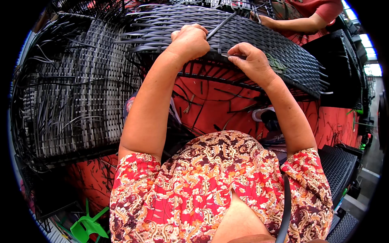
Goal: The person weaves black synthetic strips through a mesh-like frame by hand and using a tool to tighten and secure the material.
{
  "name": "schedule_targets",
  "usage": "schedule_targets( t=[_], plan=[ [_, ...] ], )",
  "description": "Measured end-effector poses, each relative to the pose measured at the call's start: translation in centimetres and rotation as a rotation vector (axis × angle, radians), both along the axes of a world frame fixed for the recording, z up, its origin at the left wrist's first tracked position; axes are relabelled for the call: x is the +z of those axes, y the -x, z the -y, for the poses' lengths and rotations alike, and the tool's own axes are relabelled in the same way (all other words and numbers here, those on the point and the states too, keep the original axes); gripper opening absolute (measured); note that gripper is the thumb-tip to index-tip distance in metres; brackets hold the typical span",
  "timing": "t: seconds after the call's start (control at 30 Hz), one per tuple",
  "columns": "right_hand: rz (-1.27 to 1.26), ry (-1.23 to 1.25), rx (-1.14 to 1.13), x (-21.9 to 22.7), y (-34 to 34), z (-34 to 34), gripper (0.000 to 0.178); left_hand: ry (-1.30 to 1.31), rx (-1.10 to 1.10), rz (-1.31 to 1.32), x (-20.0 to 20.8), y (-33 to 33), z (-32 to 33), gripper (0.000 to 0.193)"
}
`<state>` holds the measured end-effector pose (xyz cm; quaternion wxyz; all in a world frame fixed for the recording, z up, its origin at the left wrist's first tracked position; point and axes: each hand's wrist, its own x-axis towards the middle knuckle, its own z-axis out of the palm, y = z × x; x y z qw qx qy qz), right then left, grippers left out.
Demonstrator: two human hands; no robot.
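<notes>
One strip [221, 26] in left hand [189, 42] | right hand [253, 62] at woven panel's edge [240, 34]

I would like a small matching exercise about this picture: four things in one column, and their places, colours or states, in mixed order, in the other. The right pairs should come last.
Things:
1. Left hand
2. Right hand
3. Green object
4. Floor

Places, colours or states:
A. red, seen below the woven panel
B. curled, with a grey strip slanting up beside it
C. near the lower left of the picture
D. thumb and forefinger at the panel's near edge

Pairs: 1-B, 2-D, 3-C, 4-A
</notes>
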<state>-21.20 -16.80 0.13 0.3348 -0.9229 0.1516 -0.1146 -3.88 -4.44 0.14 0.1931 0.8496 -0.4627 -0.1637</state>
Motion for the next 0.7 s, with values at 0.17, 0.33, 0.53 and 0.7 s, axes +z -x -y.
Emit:
schedule_targets(
  t=[0.17, 0.33, 0.53, 0.7],
  plan=[
    [0.009, 0.039, 0.008, 0.1, -0.1, -0.4, 0.013, -0.005, 0.043, 0.018, -0.3, -0.2, 0.2, 0.023],
    [0.022, 0.101, -0.003, 0.3, -0.1, -0.7, 0.013, 0.046, -0.005, -0.16, -0.6, -1.5, 0.5, 0.023],
    [0.039, 0.141, 0.008, 0.3, -0.3, -0.9, 0.013, 0.075, -0.011, -0.336, -0.7, -2.4, 0.2, 0.021],
    [0.057, 0.162, 0.008, 0.0, -0.2, -0.6, 0.013, 0.086, -0.013, -0.262, -0.8, -2.0, 0.8, 0.021]
  ],
)
